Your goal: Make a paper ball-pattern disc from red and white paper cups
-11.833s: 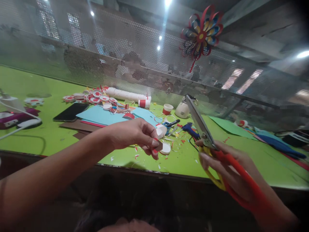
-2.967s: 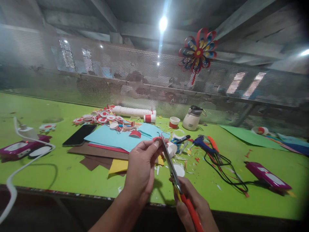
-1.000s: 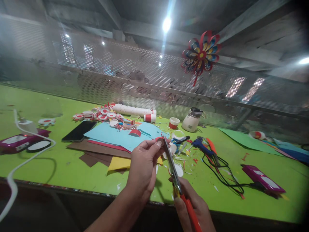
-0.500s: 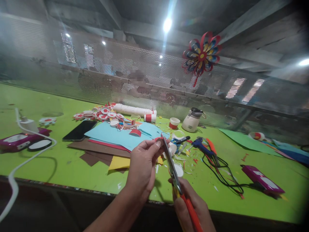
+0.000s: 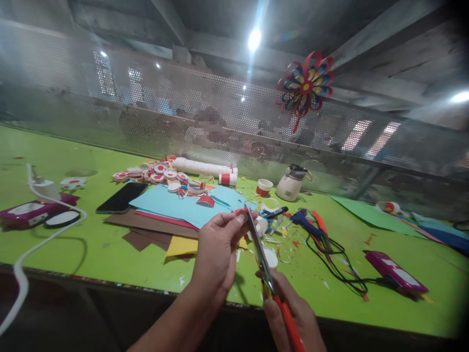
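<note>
My left hand (image 5: 218, 254) pinches a small reddish-brown piece of paper (image 5: 241, 213) between thumb and fingers, above the table. In my right hand (image 5: 293, 308) are scissors (image 5: 264, 266) with red-orange handles, their blades pointing up and away from me. The blade tips lie at the edge of the piece in my left hand. My fingers hide part of that piece. Just behind lie light blue paper sheets (image 5: 164, 203), and yellow paper (image 5: 182, 248) sticks out beside my left wrist. A white paper disc (image 5: 270, 257) rests near the blades.
On the green table (image 5: 120, 264) are a phone (image 5: 122, 197), red-and-white paper rings (image 5: 160, 168), a cup (image 5: 264, 187), a beige jug (image 5: 290, 183), a blue glue gun (image 5: 307, 221) with a looped black cable, and a purple power strip (image 5: 395, 274). A perforated screen (image 5: 234, 112) runs behind; a paper flower (image 5: 307, 87) hangs there.
The view has shifted very slightly. Both hands keep nearly the same pose, with the scissor blades still at the piece's edge.
</note>
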Demonstrator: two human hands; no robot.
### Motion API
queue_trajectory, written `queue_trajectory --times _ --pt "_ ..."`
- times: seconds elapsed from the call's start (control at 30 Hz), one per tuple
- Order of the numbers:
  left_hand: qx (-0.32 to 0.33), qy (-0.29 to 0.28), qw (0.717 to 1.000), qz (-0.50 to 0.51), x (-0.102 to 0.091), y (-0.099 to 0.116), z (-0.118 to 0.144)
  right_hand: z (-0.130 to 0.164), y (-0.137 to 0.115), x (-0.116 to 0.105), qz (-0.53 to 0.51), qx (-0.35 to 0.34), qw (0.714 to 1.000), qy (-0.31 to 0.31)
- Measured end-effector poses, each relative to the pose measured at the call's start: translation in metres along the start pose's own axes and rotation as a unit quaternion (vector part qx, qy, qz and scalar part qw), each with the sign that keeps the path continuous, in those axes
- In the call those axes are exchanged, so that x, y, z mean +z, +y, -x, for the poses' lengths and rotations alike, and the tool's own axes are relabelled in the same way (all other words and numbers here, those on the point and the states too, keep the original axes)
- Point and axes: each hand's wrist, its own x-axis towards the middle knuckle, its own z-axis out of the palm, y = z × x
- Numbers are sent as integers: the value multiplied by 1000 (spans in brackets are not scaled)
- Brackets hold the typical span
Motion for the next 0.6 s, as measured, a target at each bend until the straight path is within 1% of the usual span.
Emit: queue_trajectory --times 0.13,0.3,0.37,0.5,0.6 --pt "1 -2 1000 3 0 0 1 0 -3 1 -4 6 1000 -4" --pt "-2 -2 1000 13 1 1 1 2 -5 1 5 19 1000 20" --pt "-4 -4 1000 12 0 1 1 2 -5 0 0 24 1000 20" --pt "-3 -7 1000 -11 -4 5 -1 2 -7 -8 -32 53 998 -10" --pt "-14 -10 998 -53 -9 11 -3 2 -13 -19 -54 68 995 -44"
